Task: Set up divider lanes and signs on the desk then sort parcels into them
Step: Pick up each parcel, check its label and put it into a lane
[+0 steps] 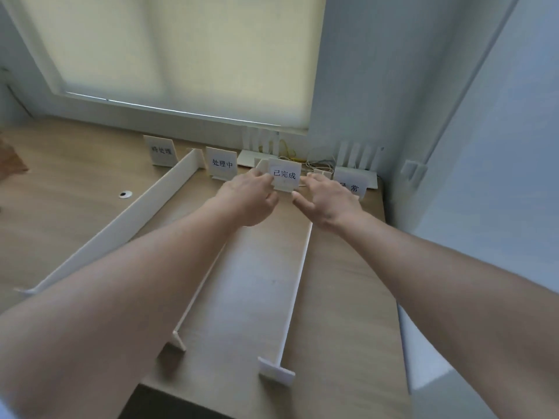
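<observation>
Here the 已完成 sign [283, 176] stands between left hand [252, 198] and right hand [328, 201].

Left hand [251, 196], right hand [328, 199] flank sign [284, 175] on desk [341, 297].

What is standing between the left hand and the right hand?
The sign reading 已完成 stands between the left hand and right hand, in the head view.

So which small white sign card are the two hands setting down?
On the wooden desk below the blinded window, four white sign cards stand at the far end. It is the third from the left, between the left hand and right hand, printed 已完成.
</observation>
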{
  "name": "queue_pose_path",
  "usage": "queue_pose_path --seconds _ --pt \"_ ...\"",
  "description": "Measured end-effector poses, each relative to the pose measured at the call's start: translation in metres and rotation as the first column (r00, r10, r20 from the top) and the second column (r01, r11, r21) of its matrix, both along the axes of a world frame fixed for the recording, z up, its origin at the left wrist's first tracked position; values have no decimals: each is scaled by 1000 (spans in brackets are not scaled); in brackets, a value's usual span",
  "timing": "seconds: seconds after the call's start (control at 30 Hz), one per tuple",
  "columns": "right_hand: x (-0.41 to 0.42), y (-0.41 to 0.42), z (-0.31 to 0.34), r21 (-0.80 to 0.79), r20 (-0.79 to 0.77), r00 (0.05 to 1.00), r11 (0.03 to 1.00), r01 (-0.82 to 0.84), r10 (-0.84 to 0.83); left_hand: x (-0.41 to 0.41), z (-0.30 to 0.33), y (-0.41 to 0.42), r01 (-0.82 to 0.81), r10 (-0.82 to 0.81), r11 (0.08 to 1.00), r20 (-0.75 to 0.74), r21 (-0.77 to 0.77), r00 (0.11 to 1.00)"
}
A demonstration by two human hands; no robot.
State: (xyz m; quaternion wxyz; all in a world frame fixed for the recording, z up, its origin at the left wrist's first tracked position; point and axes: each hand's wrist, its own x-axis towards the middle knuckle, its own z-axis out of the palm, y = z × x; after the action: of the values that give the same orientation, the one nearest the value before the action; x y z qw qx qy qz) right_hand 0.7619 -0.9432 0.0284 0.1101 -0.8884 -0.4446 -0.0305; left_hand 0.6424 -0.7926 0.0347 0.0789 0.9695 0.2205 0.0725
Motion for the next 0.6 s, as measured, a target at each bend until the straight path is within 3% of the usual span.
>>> queue_pose_path --seconds 0.3,0.6 --pt "-157 31 105 61 92 965 965 -253 247 -181 102 12 -190 183 977 83 98 980" --pt "-299 133 143 126 98 900 892 -434 424 -353 143 72 -371 343 922 202 115 917"
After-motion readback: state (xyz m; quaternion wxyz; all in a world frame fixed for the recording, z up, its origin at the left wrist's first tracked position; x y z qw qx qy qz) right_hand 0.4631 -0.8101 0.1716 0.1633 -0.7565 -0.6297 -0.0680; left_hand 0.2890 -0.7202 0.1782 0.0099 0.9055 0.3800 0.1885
